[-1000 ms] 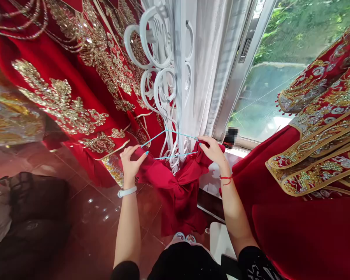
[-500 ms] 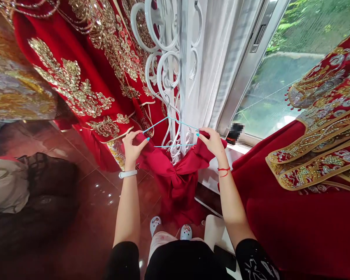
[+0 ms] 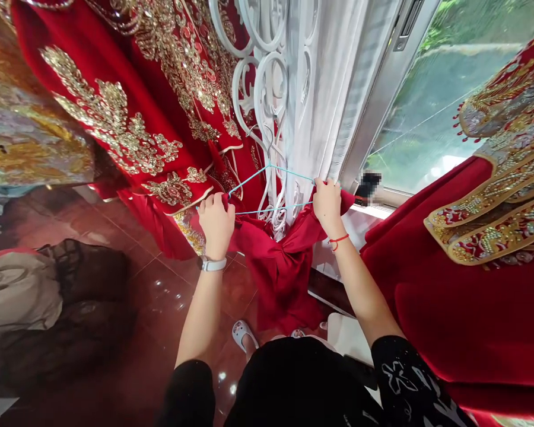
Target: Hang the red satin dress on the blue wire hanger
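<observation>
A plain red dress [image 3: 279, 267] with a gathered, twisted front hangs from a thin light-blue clothes hanger [image 3: 289, 171]. My left hand [image 3: 218, 222] is closed around the dress's left shoulder at that end of the hanger. At the opposite end, my right hand [image 3: 327, 204] grips the other shoulder, its fingers curled over the fabric. Both sets of fingertips are mostly hidden by the hands. The hanger's metal hook points up in front of white scrollwork. The skirt falls toward the floor between my arms.
White scrolled metalwork [image 3: 271, 77] rises ahead, beside a window [image 3: 427, 112]. Gold-embroidered red garments [image 3: 115, 124] hang at left, and a beaded red garment [image 3: 485, 231] at right. A beige bag [image 3: 18, 290] lies left, near dark sheer fabric. A white object [image 3: 349, 338] stands by my feet.
My hands have turned from thumb-and-finger pinches into fuller grips over the dress shoulders. The view has shifted, and the dress front now looks more twisted.
</observation>
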A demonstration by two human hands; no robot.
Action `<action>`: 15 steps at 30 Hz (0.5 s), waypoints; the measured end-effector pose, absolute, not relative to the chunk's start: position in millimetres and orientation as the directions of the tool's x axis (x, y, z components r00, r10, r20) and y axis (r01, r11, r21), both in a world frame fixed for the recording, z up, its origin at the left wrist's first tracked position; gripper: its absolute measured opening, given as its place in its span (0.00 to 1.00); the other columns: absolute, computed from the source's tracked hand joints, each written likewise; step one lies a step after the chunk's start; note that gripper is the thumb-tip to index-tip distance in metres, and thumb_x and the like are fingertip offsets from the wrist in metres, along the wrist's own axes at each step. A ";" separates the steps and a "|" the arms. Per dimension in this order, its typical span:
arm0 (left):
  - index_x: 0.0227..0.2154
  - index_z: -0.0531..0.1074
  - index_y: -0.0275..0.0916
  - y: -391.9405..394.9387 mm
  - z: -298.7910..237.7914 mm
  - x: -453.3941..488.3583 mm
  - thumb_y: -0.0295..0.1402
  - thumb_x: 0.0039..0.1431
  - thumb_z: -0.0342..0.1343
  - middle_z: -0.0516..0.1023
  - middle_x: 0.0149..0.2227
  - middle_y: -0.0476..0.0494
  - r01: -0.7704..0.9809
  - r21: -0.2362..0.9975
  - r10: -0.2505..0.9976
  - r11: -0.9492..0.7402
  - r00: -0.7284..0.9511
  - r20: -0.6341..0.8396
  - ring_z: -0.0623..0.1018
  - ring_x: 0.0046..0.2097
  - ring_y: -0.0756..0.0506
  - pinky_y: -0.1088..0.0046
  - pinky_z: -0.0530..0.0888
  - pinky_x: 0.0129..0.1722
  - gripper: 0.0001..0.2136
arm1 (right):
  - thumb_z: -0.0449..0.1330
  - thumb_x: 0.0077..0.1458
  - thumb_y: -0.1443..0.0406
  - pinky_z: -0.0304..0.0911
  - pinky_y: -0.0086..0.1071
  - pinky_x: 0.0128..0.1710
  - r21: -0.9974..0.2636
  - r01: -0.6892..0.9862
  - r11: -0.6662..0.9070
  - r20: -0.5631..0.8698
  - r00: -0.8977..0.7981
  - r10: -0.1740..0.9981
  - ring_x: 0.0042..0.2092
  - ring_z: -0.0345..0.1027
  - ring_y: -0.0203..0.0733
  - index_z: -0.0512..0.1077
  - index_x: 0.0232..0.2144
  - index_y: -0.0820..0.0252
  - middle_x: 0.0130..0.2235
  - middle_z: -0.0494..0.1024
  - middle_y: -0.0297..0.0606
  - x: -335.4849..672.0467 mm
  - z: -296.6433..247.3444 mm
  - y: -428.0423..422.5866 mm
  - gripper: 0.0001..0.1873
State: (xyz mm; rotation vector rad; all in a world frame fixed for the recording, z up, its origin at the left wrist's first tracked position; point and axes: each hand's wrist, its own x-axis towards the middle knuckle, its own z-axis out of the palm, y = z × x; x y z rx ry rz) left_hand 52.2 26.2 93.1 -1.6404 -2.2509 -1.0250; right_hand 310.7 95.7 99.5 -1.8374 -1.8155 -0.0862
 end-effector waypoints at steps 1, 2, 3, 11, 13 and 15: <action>0.51 0.73 0.34 28.8 90.6 50.4 0.33 0.62 0.49 0.77 0.54 0.26 0.890 0.433 0.761 0.143 -0.379 0.527 0.73 0.59 0.28 0.47 0.66 0.62 0.17 | 0.42 0.62 0.77 0.63 0.53 0.56 -0.350 0.934 0.074 0.424 0.087 0.901 0.58 0.64 0.60 0.74 0.54 0.61 0.52 0.74 0.58 310.5 97.0 98.1 0.28; 0.50 0.73 0.34 32.0 87.6 48.8 0.32 0.62 0.49 0.76 0.55 0.25 0.885 0.447 0.746 0.129 -0.384 0.544 0.72 0.60 0.27 0.44 0.65 0.62 0.17 | 0.41 0.61 0.77 0.64 0.53 0.55 -0.371 0.925 0.086 0.432 0.090 0.897 0.58 0.64 0.61 0.75 0.53 0.61 0.51 0.74 0.59 310.7 94.2 100.5 0.28; 0.49 0.73 0.33 35.5 84.4 47.5 0.32 0.61 0.50 0.76 0.54 0.23 0.877 0.466 0.732 0.117 -0.393 0.556 0.71 0.61 0.26 0.41 0.64 0.63 0.16 | 0.41 0.61 0.77 0.65 0.54 0.54 -0.394 0.914 0.099 0.442 0.094 0.892 0.59 0.64 0.62 0.75 0.52 0.61 0.50 0.74 0.59 311.3 91.3 102.7 0.28; 0.44 0.71 0.31 54.1 77.7 41.1 0.31 0.62 0.47 0.76 0.47 0.21 0.877 0.467 0.741 0.116 -0.390 0.547 0.73 0.58 0.24 0.37 0.66 0.59 0.13 | 0.43 0.64 0.73 0.67 0.54 0.52 -0.452 0.878 0.158 0.497 0.101 0.862 0.56 0.66 0.62 0.76 0.46 0.59 0.42 0.75 0.57 317.5 81.7 108.6 0.23; 0.44 0.71 0.30 52.1 79.9 40.8 0.31 0.63 0.45 0.76 0.46 0.20 0.895 0.423 0.760 0.142 -0.373 0.533 0.74 0.57 0.24 0.38 0.67 0.58 0.14 | 0.43 0.64 0.74 0.67 0.53 0.51 -0.424 0.891 0.164 0.492 0.074 0.867 0.54 0.67 0.61 0.77 0.46 0.59 0.42 0.76 0.57 318.9 85.1 105.6 0.23; 0.44 0.71 0.30 49.3 82.2 41.4 0.31 0.63 0.44 0.77 0.45 0.20 0.908 0.388 0.774 0.158 -0.358 0.523 0.75 0.55 0.24 0.41 0.69 0.56 0.14 | 0.42 0.64 0.75 0.67 0.52 0.50 -0.398 0.904 0.153 0.462 0.053 0.885 0.52 0.68 0.60 0.77 0.46 0.60 0.43 0.76 0.58 319.8 89.7 102.4 0.24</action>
